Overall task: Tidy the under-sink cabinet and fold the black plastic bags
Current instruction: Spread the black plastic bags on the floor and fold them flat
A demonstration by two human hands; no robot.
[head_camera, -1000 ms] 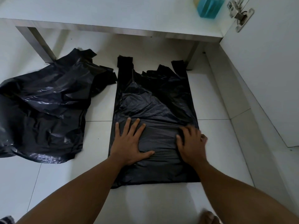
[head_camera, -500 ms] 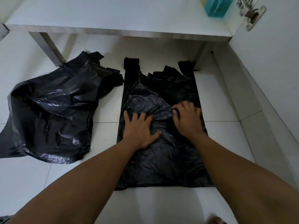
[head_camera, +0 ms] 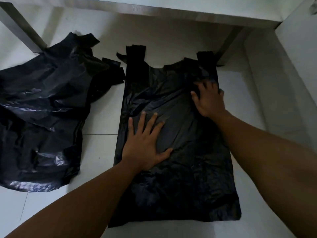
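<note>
L hand (head_camera: 145,143) lies flat, fingers straight & spread, palm pressing the middle-left of the flat bag (head_camera: 180,182); it holds nothing. R hand (head_camera: 210,100) is further out, also palm-down, on the bag's upper right. Its fingers look extended w/ nothing visibly pinched, tho the tips are blurred, so can't rule out that they catch a bit of film. The bag lies spread on the floor tiles (head_camera: 99,148) straight ahead of the person. Its long axis runs away from them: bottom hem nearest, handles (head_camera: 135,54) at the far end, just short of the cabinet base (head_camera: 171,12). The top half is wrinkled, esp. btwn the hands. So R hand is clearly nearer the handle end & the right edge; L hand is nearer the left long edge, approx. mid-length. Prob. step: smoothing before the first fold. If the fold goes lengthwise, each hand has its own long edge close by. If the handles come down toward the hem, R hand has the shorter reach. A 2nd bag (head_camera: 39,117), crumpled, sits well to the left, apart from both hands, not yet flattened.
</note>
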